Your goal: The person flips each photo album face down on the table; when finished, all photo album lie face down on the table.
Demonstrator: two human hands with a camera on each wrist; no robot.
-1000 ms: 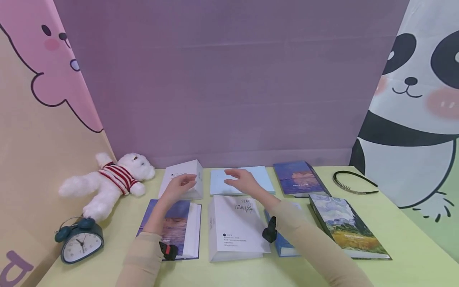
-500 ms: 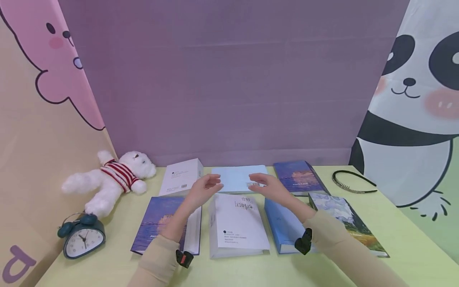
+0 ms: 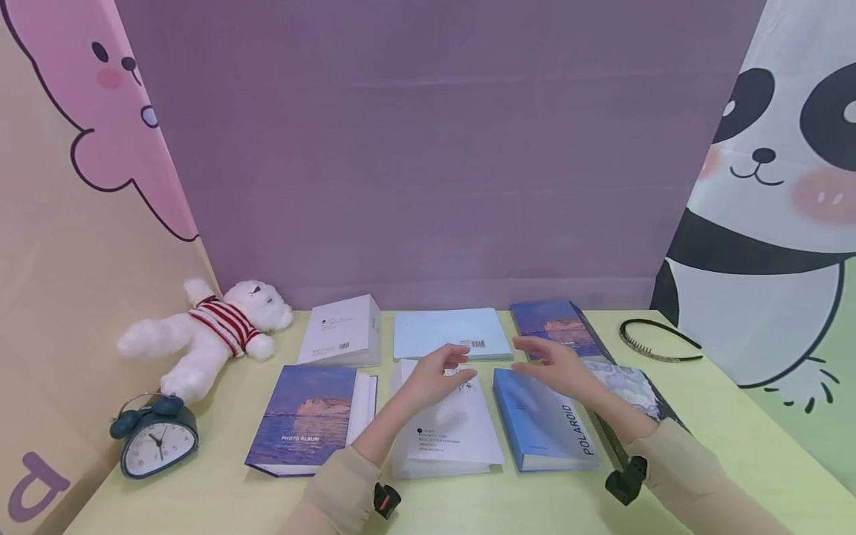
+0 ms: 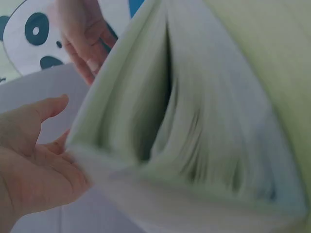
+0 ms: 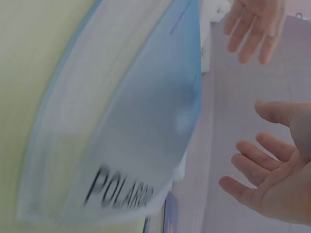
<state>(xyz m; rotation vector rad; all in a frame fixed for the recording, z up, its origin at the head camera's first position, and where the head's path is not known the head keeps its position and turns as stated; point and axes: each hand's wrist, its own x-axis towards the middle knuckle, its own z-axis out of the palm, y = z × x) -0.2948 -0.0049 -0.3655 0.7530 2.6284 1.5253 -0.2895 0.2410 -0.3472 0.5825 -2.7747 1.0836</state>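
My left hand hovers above the thick white book, relaxed fingers holding nothing. Its page edges fan apart in the left wrist view, beside the hand. To the right, my right hand hangs over the far end of the blue POLAROID album, its fingers loosely spread and bare. In the right wrist view that album's cover fills the left half, apart from the fingers. Behind the hands lies a pale blue book with a barcode. My right forearm hides much of a painting-covered album.
A purple photo album lies front left, a white book behind it. Another purple album lies back right, near a black headband. A white teddy bear and a teal alarm clock occupy the table's left side.
Both hands have swept right and toward the front, from over the back row to over the white book and blue album. The front-left album is uncovered now; the painting-covered one is more hidden.
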